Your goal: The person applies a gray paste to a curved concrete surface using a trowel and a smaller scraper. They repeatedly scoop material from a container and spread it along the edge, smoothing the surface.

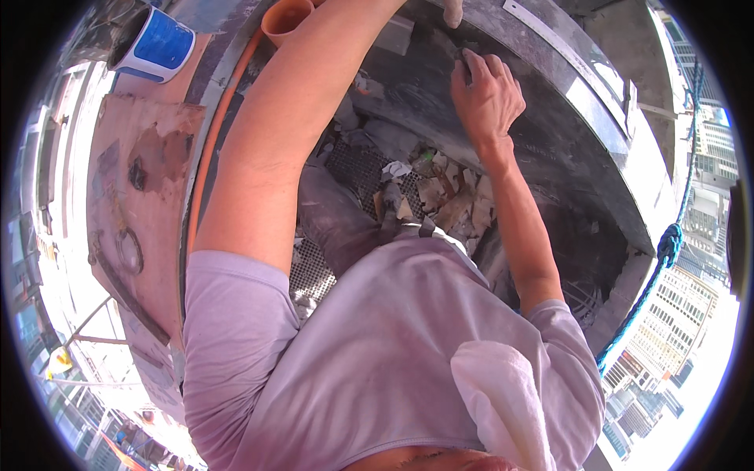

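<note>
My left arm reaches up past the top edge of the view. Only a fingertip of my left hand (pixel 453 12) shows there, in front of the dark grey wall (pixel 408 94), so its grip is hidden. Close to that same wall, my right hand (pixel 488 98) has its fingers curled. A small dark thing shows between its thumb and forefinger, too little of it to name. Smears and dusty marks cover the wall's surface.
Rubble and broken pieces (pixel 459 196) lie around my feet on dark mesh flooring (pixel 353 165). To the left are an orange hose (pixel 210 157), an orange cup (pixel 284 20), a blue-and-white bucket (pixel 165 47) and a stained board (pixel 149 165). A blue rope (pixel 667 245) hangs at right, with buildings beyond.
</note>
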`<move>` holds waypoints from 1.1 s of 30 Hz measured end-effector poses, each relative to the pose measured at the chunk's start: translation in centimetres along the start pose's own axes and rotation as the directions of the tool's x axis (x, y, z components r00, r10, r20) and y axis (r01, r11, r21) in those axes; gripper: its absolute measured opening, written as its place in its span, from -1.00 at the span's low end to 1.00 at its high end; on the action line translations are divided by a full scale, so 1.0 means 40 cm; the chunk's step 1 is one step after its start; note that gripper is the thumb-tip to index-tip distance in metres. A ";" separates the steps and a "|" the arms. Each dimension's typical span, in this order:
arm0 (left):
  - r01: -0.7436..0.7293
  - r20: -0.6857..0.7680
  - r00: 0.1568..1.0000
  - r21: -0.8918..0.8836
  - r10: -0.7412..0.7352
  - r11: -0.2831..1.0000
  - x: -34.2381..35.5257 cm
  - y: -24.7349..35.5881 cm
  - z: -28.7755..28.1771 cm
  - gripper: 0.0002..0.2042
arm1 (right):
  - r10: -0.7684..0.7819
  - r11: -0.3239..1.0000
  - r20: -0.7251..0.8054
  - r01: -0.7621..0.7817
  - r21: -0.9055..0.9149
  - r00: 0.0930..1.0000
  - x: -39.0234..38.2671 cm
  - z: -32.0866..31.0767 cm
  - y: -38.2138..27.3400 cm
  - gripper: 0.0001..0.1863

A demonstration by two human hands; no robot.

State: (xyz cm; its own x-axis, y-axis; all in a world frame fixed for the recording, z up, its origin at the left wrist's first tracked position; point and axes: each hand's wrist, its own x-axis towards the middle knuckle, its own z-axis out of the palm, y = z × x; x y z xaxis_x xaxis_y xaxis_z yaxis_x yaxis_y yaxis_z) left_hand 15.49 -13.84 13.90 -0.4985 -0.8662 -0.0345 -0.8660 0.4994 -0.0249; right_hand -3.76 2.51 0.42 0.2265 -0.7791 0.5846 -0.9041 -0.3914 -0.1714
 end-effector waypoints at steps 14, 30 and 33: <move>0.061 0.005 0.998 0.024 -0.062 0.998 -0.075 0.019 0.022 -0.25 | 0.001 0.810 0.002 -0.002 0.586 1.000 0.320 -0.509 -0.215 -0.54; 0.048 -0.109 0.992 -0.111 -0.060 0.993 -0.119 0.035 0.086 -0.20 | -0.934 0.352 0.267 0.500 0.792 0.236 0.409 -0.122 -0.968 -0.60; 0.055 -0.104 0.992 -0.138 -0.070 0.989 -0.129 0.028 0.094 -0.18 | -0.948 0.319 0.261 0.511 0.799 0.183 0.400 -0.114 -0.993 -0.60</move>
State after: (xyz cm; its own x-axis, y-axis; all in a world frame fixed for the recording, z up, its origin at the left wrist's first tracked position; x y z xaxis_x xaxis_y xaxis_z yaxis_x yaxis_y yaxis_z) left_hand 17.24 -8.75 10.29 -0.4380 -0.8961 0.0717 -0.8893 0.4436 0.1116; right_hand 34.12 7.83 20.20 0.9930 0.1004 0.0626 0.1170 -0.9136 -0.3895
